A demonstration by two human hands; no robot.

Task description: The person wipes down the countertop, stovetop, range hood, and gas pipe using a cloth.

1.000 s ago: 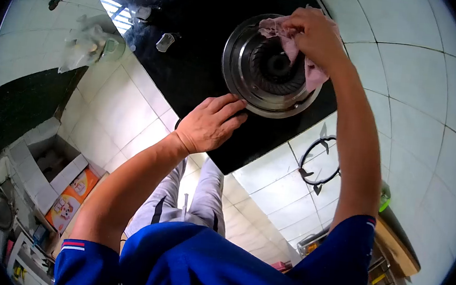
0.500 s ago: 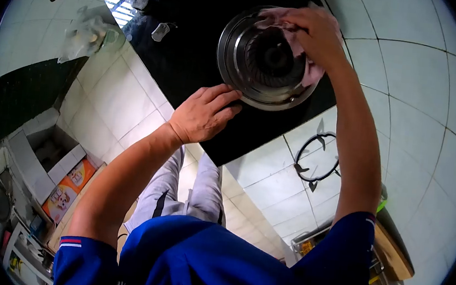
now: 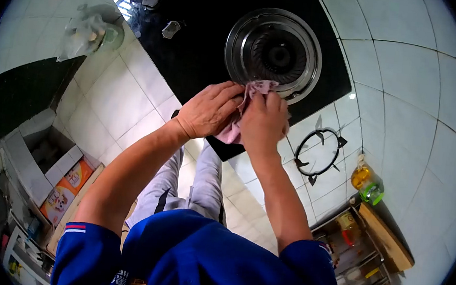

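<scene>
A pink cloth [image 3: 233, 130] is bunched under my right hand [image 3: 266, 118], whose fingers are closed on it. Part of the cloth lies against the near rim of the round metal gas burner [image 3: 236, 66], and the rest hangs toward me. My left hand [image 3: 209, 110] rests beside the cloth at the burner's lower left edge. Its fingers are stretched out, with the tips touching the cloth or rim; its thumb is hidden. The burner is set in a black glossy cooktop [image 3: 192, 56], its dark finned centre uncovered.
A black pan support ring [image 3: 300, 149] lies on the white tiled surface to the right. Two small metallic pieces, one a pale part [image 3: 171, 29], sit on the cooktop's left. A bottle of yellow liquid [image 3: 362, 177] and a rack [image 3: 350, 242] stand at lower right.
My right hand has swept the cloth from the burner's far right rim down to its near edge, beside my left hand. The left hand has stayed nearly in place.
</scene>
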